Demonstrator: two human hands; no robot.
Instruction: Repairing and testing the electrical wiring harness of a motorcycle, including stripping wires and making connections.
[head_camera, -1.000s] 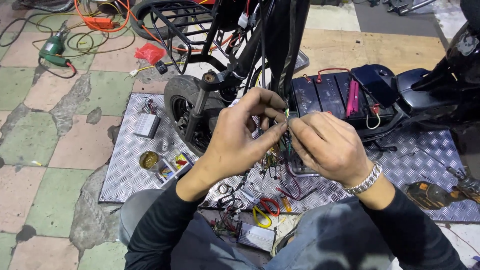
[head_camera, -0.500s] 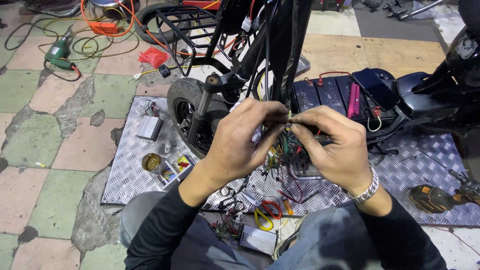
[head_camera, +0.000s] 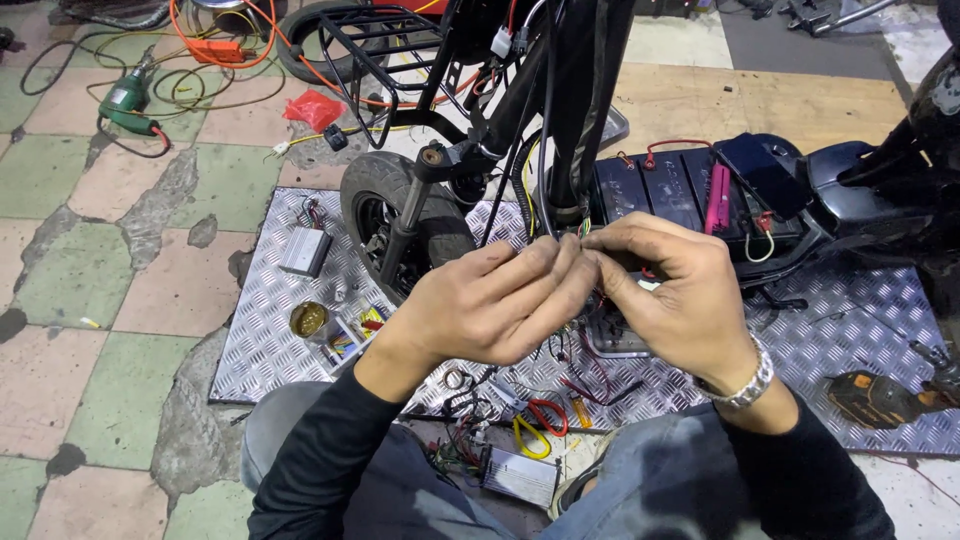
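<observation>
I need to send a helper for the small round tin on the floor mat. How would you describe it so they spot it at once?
Start at the ridged metal floor plate under the scooter's front wheel. Near its left edge, below the grey rectangular metal box, sits the small round tin, just left of the left hand. It is the only open, brass-coloured round container there; its neighbours are boxes and loose wires.

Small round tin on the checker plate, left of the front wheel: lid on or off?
Off. The round tin stands upright and open, its yellowish inside showing; no lid sits on it. It lies apart from the left hand.
</observation>
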